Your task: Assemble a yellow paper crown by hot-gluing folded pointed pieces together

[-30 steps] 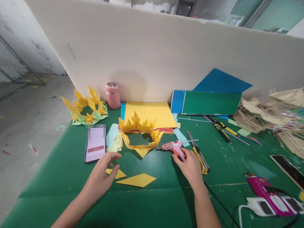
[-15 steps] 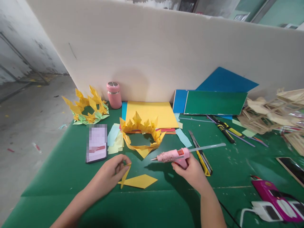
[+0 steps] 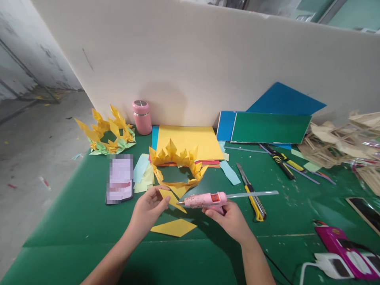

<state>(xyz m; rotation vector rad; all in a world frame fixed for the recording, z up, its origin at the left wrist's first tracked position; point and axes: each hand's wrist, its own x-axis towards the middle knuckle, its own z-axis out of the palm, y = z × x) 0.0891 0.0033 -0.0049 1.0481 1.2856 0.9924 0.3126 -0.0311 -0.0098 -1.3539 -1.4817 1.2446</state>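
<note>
My left hand [image 3: 147,209] pinches a small folded yellow paper piece [image 3: 172,200] and holds it up just above the green table [image 3: 74,221]. My right hand [image 3: 230,219] grips a pink hot glue gun [image 3: 206,200], its nozzle pointing left at the paper piece and a clear glue stick jutting out behind. A flat yellow paper diamond [image 3: 174,228] lies under my hands. Right behind them sits a yellow folded paper crown ring [image 3: 178,168].
A phone [image 3: 119,184] lies to the left, with a yellow-green paper wreath [image 3: 105,132] and pink jar [image 3: 141,117] behind. Coloured sheets [image 3: 187,142] lean by the white partition. A utility knife [image 3: 251,191], pliers [image 3: 280,162], wooden pieces [image 3: 338,142] and a magenta device [image 3: 338,241] lie right.
My left hand picked the small yellow piece off the table and raised it. My right hand lifted the glue gun and swung its nozzle left to the piece.
</note>
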